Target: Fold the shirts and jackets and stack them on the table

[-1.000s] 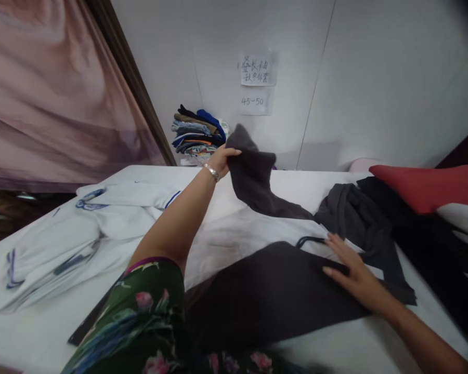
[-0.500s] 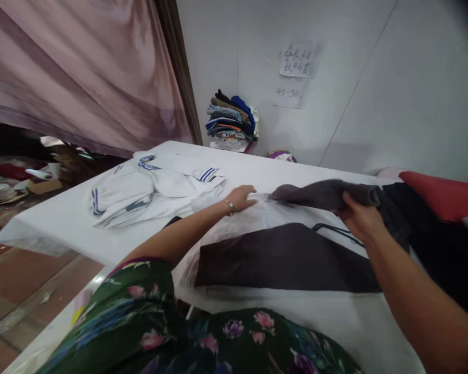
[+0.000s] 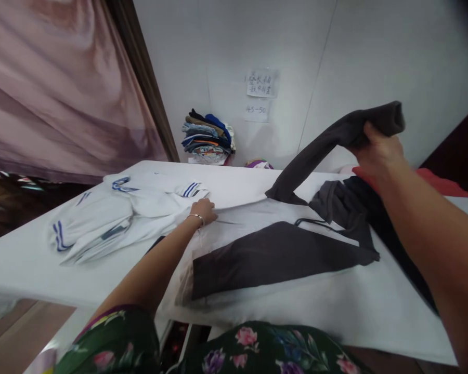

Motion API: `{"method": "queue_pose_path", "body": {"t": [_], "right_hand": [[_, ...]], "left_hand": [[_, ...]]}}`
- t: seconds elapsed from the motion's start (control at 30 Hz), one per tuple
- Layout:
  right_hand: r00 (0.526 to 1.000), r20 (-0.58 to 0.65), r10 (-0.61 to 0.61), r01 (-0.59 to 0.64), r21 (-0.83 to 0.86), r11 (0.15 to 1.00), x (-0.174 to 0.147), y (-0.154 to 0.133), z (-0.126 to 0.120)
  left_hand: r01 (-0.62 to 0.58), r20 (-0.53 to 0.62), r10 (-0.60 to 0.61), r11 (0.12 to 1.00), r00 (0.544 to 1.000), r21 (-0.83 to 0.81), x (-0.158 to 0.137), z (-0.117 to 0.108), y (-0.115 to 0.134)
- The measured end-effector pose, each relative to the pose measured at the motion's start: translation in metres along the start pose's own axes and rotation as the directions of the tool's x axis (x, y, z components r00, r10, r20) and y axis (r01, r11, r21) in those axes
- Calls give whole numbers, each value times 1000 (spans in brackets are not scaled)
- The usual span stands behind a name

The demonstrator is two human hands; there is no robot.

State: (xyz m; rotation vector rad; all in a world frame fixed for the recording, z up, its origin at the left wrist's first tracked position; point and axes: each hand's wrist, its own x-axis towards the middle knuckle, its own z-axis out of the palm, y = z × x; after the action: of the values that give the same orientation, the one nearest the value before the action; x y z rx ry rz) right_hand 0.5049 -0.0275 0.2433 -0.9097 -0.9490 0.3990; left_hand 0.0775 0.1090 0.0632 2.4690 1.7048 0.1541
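A hoodie [image 3: 249,214] with a white body and dark grey sleeves lies spread on the white table, its hood [image 3: 337,208] toward the right and a dark drawstring across the neck. My right hand [image 3: 380,150] is closed around one grey sleeve [image 3: 320,148] near the cuff, lifted well above the table. My left hand [image 3: 205,209] is closed on the white hem at the garment's left end; its fingertips are partly hidden. The other sleeve [image 3: 276,257] lies flat along the near side.
A white shirt with blue stripes [image 3: 109,218] lies to the left on the table [image 3: 31,270]. Black clothing [image 3: 405,265] and red cloth [image 3: 448,182] lie at the right. A stack of folded clothes [image 3: 206,137] stands beyond the far edge, below paper notes [image 3: 263,83] on the wall.
My right hand has raised the grey sleeve up and to the right, off the garment. My left hand stays at the hem. The view has shifted a little.
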Motion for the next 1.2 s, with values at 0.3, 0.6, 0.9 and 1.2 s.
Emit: {"method": "queue_pose_path", "body": {"t": [0.3, 0.6, 0.9, 1.2], "right_hand": [[988, -111, -105, 96, -80, 992, -128, -45, -99], [968, -244, 62, -106, -173, 979, -227, -40, -135], [895, -68, 441, -380, -636, 672, -198, 17, -206], [901, 111, 419, -160, -813, 560, -102, 97, -90]], "left_hand": [[-411, 31, 419, 871, 907, 270, -119, 12, 34], [-273, -59, 293, 935, 954, 228, -139, 14, 31], [-333, 12, 335, 938, 942, -93, -141, 24, 15], [72, -95, -90, 982, 991, -177, -105, 24, -40]]}}
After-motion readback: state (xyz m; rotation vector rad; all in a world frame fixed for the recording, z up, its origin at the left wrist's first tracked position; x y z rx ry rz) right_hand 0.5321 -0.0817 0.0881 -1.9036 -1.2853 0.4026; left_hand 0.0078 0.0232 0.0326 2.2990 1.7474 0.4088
